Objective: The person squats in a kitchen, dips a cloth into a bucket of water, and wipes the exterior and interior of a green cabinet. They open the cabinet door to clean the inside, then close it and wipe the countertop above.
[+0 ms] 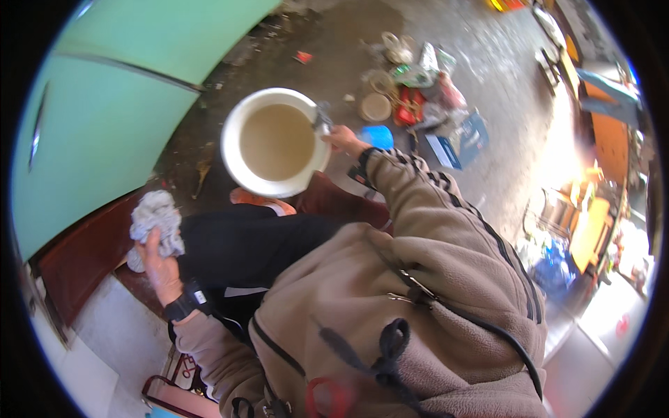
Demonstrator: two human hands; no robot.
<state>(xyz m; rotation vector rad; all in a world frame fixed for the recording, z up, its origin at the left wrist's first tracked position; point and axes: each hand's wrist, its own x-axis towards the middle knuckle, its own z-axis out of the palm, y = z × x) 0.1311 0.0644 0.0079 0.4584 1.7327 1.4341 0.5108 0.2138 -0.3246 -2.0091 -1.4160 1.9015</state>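
Observation:
A crumpled pale grey cloth (155,226) is bunched in my left hand (162,268), at the left beside my dark-trousered leg. My right hand (343,139) is closed at the right rim of a round white basin (231,150), with its fingers bent over the edge. Murky brownish water (277,143) stands in the basin. Just above my right hand, a small dark grey piece (322,116), perhaps cloth, hangs over the same rim. A bright blue object (377,136) shows behind my right wrist; its kind is unclear.
Green cabinet panels (125,104) rise at the left above a dark red base (83,258). Bags and litter (425,90) lie on the wet concrete floor right of the basin, near a dark blue flat package (470,139). Wooden furniture (592,233) stands far right.

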